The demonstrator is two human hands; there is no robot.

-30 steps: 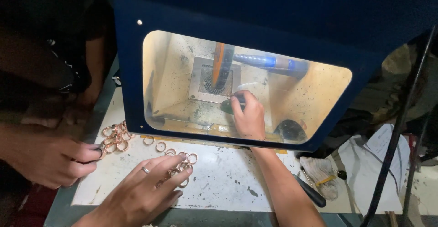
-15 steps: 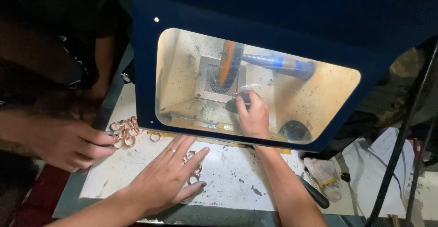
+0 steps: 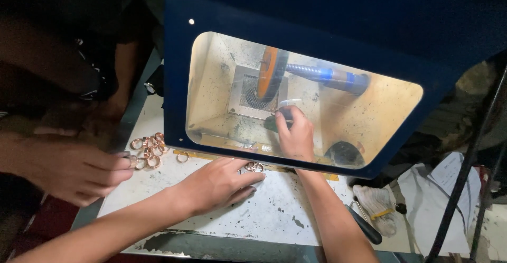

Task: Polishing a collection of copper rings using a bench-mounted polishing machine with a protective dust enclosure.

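Note:
My right hand (image 3: pixel 296 136) reaches inside a dark blue enclosure (image 3: pixel 338 15), seen through its clear window. Its fingers are closed on a small metal piece (image 3: pixel 279 116) just below an orange polishing wheel (image 3: pixel 270 75) on a blue-banded shaft (image 3: pixel 327 75). My left hand (image 3: pixel 216 185) lies palm down on the white worktop (image 3: pixel 274 215), fingertips resting on a few copper-coloured rings (image 3: pixel 254 166) at the window's lower edge. Whether it grips them I cannot tell.
A pile of several copper-coloured rings (image 3: pixel 148 149) lies at the left of the worktop. Another person's hand (image 3: pixel 74 170) hovers beside that pile. A dirty white glove (image 3: pixel 376 202) and a black-handled tool (image 3: pixel 364 227) lie at the right. Black rods (image 3: pixel 465 178) stand far right.
My left hand has slid forward and right, from a spread pose to fingertips on the rings by the window. The other person's hand moved closer to the ring pile.

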